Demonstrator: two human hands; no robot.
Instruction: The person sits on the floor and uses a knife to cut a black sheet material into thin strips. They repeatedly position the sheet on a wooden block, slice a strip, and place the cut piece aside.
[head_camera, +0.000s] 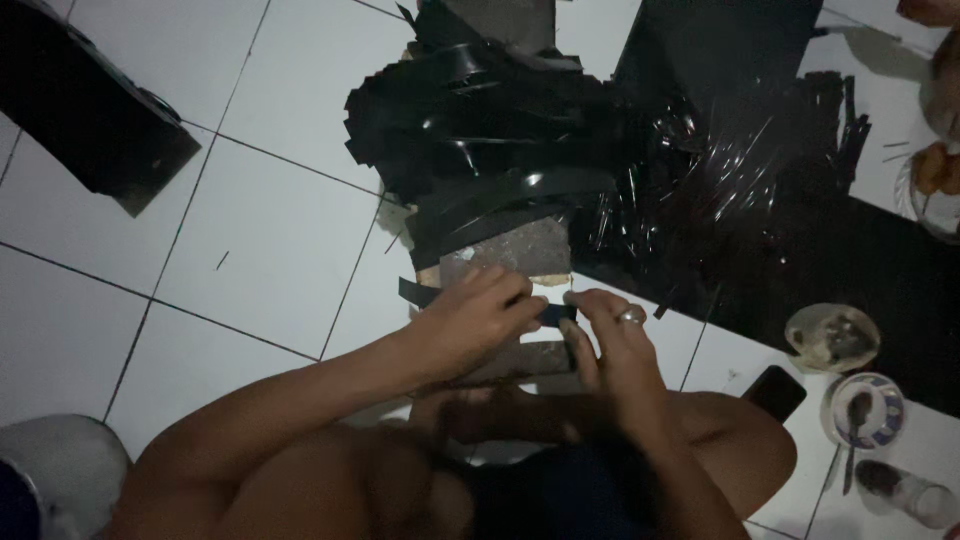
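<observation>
While both hands work at frame centre, left hand (478, 318) and right hand (612, 335) each pinch an end of a narrow black strip (548, 313) above a stone slab (520, 248). Heap of black strips (480, 130) upper centre. Lower right on the floor (250, 240): glass bowl (832, 338), contents unclear; patterned bowl (866, 410) holding a spoon (860, 408).

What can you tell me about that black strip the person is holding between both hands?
The black strip is thin, flat and narrow, and looks like glossy plastic or film. It lies roughly level, stretched between the left hand and the right hand, whose fingertips pinch it. Its left end juts out past the left hand, over the white tiled floor. It hangs just in front of a big heap of similar black strips. The dim light hides finer detail.
</observation>
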